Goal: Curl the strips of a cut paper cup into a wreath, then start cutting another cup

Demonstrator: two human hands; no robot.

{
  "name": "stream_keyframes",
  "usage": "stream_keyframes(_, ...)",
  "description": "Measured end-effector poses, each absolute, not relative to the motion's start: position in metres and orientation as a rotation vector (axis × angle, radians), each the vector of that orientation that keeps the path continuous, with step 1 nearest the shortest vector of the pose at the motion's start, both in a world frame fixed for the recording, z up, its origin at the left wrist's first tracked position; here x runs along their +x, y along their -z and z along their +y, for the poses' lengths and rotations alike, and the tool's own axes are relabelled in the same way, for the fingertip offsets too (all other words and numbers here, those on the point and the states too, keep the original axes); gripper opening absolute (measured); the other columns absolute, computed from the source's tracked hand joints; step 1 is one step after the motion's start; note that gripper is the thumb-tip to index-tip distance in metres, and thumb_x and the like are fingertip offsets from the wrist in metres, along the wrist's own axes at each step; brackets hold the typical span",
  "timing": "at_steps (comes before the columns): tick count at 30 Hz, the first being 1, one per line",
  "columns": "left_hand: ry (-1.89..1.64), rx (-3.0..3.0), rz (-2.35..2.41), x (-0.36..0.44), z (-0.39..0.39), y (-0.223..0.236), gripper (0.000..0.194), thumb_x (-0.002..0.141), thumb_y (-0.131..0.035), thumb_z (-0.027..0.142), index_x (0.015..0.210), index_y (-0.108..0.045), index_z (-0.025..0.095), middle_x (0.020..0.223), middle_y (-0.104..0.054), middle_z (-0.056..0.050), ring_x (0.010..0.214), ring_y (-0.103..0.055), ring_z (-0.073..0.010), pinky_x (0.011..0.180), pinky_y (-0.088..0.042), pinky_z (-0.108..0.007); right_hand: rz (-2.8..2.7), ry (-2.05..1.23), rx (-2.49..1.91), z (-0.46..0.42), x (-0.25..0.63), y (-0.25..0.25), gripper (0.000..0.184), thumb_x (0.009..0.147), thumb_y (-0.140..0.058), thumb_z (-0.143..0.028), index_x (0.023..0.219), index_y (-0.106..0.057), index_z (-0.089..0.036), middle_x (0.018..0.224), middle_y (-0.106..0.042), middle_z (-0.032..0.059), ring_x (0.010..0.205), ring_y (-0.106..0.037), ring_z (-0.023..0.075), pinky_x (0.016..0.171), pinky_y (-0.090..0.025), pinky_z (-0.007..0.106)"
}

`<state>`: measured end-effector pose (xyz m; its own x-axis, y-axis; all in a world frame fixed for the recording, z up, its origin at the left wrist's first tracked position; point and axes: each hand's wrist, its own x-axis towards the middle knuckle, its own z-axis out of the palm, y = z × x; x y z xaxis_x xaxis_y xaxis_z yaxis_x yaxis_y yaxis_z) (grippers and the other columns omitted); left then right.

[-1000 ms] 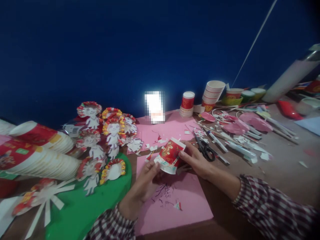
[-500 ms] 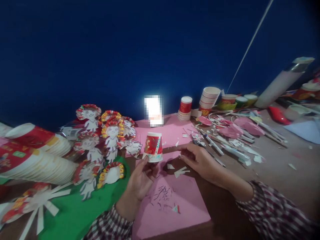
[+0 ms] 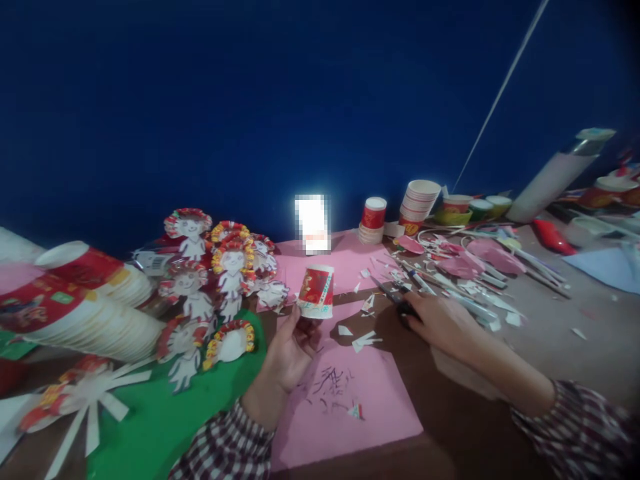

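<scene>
My left hand (image 3: 289, 357) is closed on a red and white paper cup (image 3: 317, 291), fingers and thumb at its lower end. The cup is held above the pink sheet, slightly tilted, with its narrower end up. My right hand (image 3: 440, 327) is closed around the dark handles of a pair of scissors (image 3: 404, 308). Their blades point away to the left, low over the brown table; part of the handles is hidden by the fingers. Between the hands, white paper scraps (image 3: 366, 341) lie beside a pink sheet (image 3: 375, 413) with dark marks.
On the left, cut-out paper figures (image 3: 233, 267) with red and yellow frilled rims stand by a green sheet (image 3: 150, 413). Stacked paper cups (image 3: 110, 327) lie at far left. More cups (image 3: 420, 200) stand at the back. Pens and scraps (image 3: 470, 287) cover the right side.
My right hand has moved right and now holds the scissors; before, its fingers showed nothing clear in them. The left hand still holds the cup, now tilted slightly more. The view has shifted a little.
</scene>
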<state>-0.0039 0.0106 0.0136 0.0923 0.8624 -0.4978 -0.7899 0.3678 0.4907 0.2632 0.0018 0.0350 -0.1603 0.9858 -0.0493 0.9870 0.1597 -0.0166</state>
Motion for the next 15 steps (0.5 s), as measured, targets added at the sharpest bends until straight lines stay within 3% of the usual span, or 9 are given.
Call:
stream_keyframes(8,-1.24,0.045,0.761,-0.006,0.011,-0.014,0.016,0.089,-0.049,0.02,0.083,-0.062,0.014,0.065,-0.068,-0.002,0.055,-0.065,-0.0112,0.053,-0.058,-0.023,2.511,0.332,1.999,0.017,0.295,-0.037,0.029,0.08,-0.045,-0.021,0.104,-0.061,-0.023,0.077,-0.065,0.0013,0.067,-0.06,0.0165,0.057,-0.036,0.025)
stream_keyframes(15,-1.222,0.064,0.714,-0.008,0.01,-0.009,0.015,0.088,-0.051,0.02,0.084,-0.063,0.013,0.069,-0.069,-0.003,0.057,-0.065,-0.0117,0.054,-0.058,-0.023,2.544,0.272,1.99,0.012,0.289,-0.028,0.024,0.086,-0.046,-0.031,0.1,-0.062,-0.019,0.087,-0.068,0.0068,0.077,-0.063,0.0199,0.066,-0.042,0.027)
